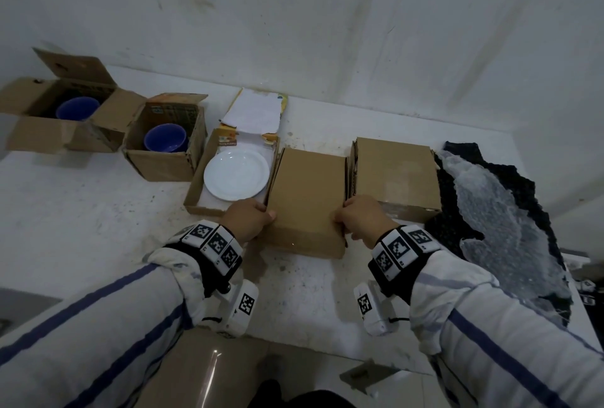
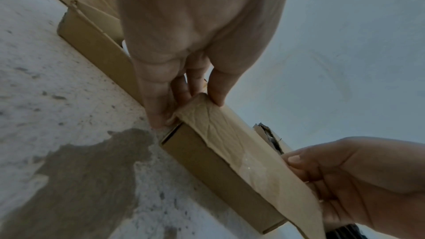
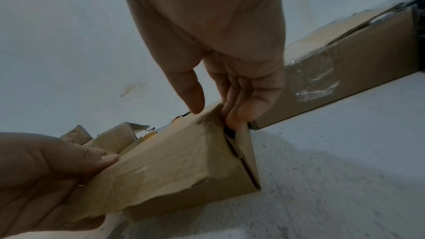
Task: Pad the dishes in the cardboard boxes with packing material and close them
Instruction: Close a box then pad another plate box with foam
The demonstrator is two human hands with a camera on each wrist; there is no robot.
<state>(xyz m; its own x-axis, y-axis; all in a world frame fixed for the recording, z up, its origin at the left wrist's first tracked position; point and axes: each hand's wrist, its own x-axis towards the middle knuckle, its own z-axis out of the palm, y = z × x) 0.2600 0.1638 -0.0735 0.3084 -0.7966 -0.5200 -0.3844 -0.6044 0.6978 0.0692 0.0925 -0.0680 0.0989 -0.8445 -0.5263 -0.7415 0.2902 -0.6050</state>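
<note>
Both hands are on the flat brown cardboard box (image 1: 307,201) at the near middle of the white speckled tabletop (image 1: 98,211). Left hand (image 1: 248,218) fingers (image 2: 216,88) and right hand (image 1: 361,219) fingers (image 3: 243,108) pinch its lid corners. Just behind-left, a white round plate (image 1: 236,174) sits in an open box.

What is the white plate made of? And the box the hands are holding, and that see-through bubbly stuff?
Plate: probably glazed ceramic, though it might be plastic; it is smooth, white and a bit shiny. Box: brown cardboard, matte, with creased edges and folded flaps. Bubbly sheet: clear plastic bubble wrap, judging by its rows of little bumps and the dark cloth showing through.
</note>
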